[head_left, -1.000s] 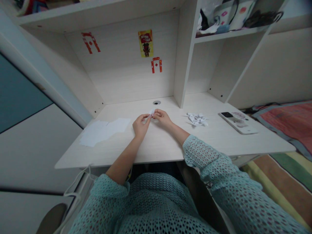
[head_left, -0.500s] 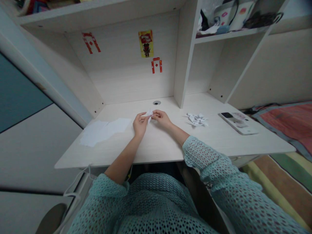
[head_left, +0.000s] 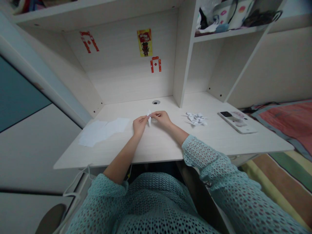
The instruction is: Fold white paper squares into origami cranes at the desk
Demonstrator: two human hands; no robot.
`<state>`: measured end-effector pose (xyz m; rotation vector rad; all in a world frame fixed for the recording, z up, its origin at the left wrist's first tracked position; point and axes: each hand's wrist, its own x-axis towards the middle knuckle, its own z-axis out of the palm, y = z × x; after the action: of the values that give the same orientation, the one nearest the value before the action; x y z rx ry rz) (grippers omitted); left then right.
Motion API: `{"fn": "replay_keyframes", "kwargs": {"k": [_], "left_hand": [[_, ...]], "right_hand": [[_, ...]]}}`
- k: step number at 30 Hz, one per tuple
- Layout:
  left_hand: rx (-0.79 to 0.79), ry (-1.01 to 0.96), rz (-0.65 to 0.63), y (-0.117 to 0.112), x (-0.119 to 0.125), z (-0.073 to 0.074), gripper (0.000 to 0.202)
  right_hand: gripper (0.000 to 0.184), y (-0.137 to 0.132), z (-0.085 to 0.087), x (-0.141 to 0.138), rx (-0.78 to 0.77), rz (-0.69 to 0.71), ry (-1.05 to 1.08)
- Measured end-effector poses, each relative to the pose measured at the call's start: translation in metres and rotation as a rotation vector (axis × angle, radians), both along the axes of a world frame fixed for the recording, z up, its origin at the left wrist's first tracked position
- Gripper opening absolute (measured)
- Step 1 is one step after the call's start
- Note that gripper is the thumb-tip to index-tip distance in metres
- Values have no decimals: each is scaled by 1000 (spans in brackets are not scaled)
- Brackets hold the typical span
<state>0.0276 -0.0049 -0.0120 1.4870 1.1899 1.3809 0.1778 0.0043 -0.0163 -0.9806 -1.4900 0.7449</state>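
A small piece of folded white paper (head_left: 149,121) is pinched between both hands above the middle of the desk. My left hand (head_left: 139,125) grips it from the left, fingers closed. From the right, thumb and fingertips of my right hand (head_left: 162,118) press on it near its middle. The paper has narrow points sticking out above and below the fingers; its exact shape is partly hidden. To the right lies a pile of small folded white paper pieces (head_left: 196,119). Flat white paper sheets (head_left: 102,130) overlap on the desk to the left.
A phone (head_left: 236,122) lies on the right of the white desk (head_left: 156,151). Behind the hands is a round cable hole (head_left: 156,102). An upright divider (head_left: 184,58) rises at the back, beside a shelf holding cups (head_left: 222,14). A bed with striped cloth (head_left: 280,175) adjoins at right.
The fingers have shifted on the folded paper, which now shows as a narrower upright shape with its lower point visible. The view has shifted slightly.
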Motion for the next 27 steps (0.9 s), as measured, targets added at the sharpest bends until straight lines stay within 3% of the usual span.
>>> {"fn": "replay_keyframes", "kwargs": {"k": [6, 11, 20, 27], "left_hand": [[-69, -84, -29, 3, -2, -3, 31], [-119, -13, -78, 6, -1, -6, 31], [-28, 71, -114, -1, -1, 0, 28], [-144, 30, -157, 2, -4, -2, 30]], "right_hand": [[25, 0, -2, -2, -44, -9, 41], [23, 2, -2, -4, -93, 18, 151], [25, 2, -1, -2, -207, 100, 201], [27, 0, 2, -5, -231, 165, 215]]}}
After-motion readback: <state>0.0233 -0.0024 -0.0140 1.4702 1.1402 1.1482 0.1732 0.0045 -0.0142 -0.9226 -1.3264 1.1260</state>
